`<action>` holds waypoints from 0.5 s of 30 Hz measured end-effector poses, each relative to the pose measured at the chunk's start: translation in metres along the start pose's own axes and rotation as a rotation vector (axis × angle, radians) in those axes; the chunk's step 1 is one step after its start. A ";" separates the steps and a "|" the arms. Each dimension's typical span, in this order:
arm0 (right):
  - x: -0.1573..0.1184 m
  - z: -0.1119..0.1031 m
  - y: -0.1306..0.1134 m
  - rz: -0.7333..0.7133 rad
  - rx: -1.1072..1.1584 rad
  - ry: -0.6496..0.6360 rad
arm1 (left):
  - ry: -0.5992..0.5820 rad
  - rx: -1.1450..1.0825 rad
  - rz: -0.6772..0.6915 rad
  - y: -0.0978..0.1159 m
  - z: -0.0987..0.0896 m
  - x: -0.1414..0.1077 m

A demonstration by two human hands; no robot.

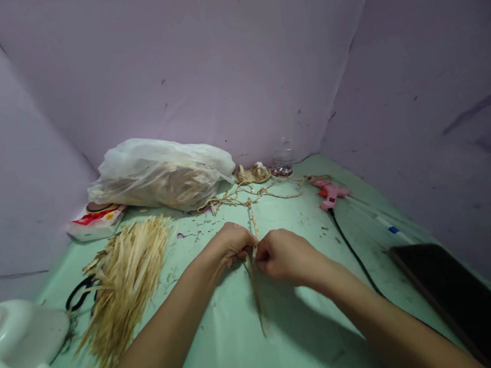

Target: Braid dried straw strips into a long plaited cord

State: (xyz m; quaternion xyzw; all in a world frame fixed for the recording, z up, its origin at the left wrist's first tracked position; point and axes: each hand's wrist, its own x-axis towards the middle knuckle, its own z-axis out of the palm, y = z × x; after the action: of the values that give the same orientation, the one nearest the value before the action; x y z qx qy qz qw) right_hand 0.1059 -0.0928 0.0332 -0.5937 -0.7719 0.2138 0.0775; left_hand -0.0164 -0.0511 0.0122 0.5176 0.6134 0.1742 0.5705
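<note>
Both hands meet at the middle of the table over a thin braided cord of dried fibre. My left hand is closed, its fingertips pinching the cord's near end. Right beside it, my right hand is curled shut on the same cord. Loose fibre strands hang from between the hands toward me. Beyond them, the cord runs away to a tangle of thin twisted cords. The exact grip of the fingertips is partly hidden.
To the left lie a bundle of dry fibre strips, black-handled scissors, a white jar and a small box. A plastic bag is behind. On the right are a pink glue gun, its black cord and a dark tablet-like slab.
</note>
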 end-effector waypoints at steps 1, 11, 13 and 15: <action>0.002 -0.005 0.005 0.005 0.102 -0.035 | -0.021 0.000 0.020 -0.002 -0.002 0.002; 0.024 0.011 0.018 0.382 1.005 -0.143 | -0.123 0.003 0.083 -0.001 -0.005 0.001; 0.026 0.018 0.020 0.367 0.989 -0.136 | -0.119 0.049 0.095 0.000 -0.005 0.000; 0.028 0.023 0.024 0.348 0.949 -0.096 | -0.083 0.117 0.111 0.001 -0.005 0.000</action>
State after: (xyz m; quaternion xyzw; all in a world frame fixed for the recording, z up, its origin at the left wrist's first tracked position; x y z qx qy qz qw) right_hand 0.1104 -0.0670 -0.0008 -0.6023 -0.4823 0.5776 0.2663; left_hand -0.0204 -0.0489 0.0146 0.5902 0.5685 0.1478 0.5538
